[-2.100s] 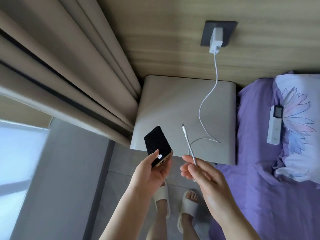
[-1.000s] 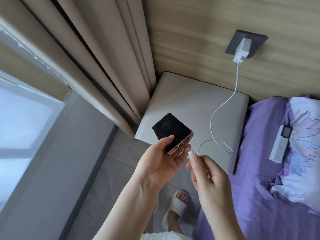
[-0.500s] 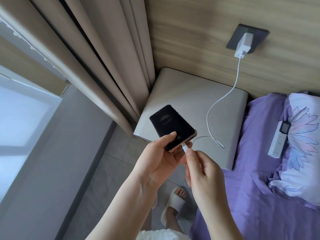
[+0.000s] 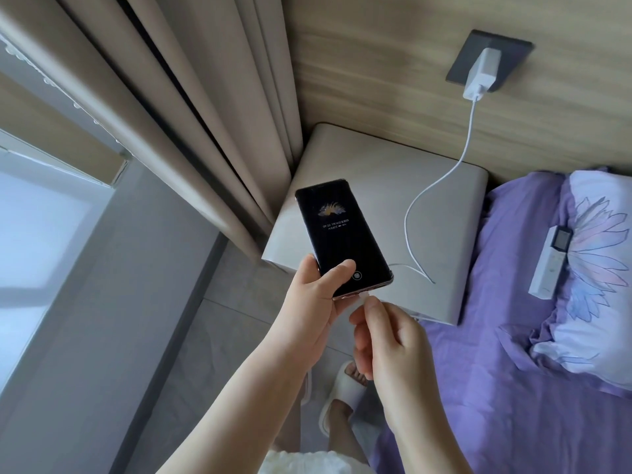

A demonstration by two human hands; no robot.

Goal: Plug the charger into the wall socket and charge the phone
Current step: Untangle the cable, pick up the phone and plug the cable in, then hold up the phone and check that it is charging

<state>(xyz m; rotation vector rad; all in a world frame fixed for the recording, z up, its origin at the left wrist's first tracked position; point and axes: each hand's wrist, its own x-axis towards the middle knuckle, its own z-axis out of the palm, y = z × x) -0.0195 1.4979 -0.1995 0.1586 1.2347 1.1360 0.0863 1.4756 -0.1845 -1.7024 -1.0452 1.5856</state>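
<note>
Cable plug [image 4: 363, 297] between right fingers [image 4: 371, 311], at phone [image 4: 342, 237] base.

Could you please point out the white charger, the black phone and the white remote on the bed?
white charger block [image 4: 482, 71], head view, middle of its body.
black glass-fronted phone [image 4: 337, 230], head view, centre of the screen.
white slim remote [image 4: 549, 265], head view, middle of its button face.

A home bedroom: a bed [image 4: 513, 371] with purple sheets and a flower-printed pillow [image 4: 602, 268] on the right, a beige bedside cabinet [image 4: 376, 186] against the far wood-panelled wall [image 4: 376, 63], heavy beige curtains [image 4: 171, 114] on the left by a window [image 4: 37, 234], slippers [image 4: 342, 395] on the tiled floor [image 4: 222, 336]
</note>
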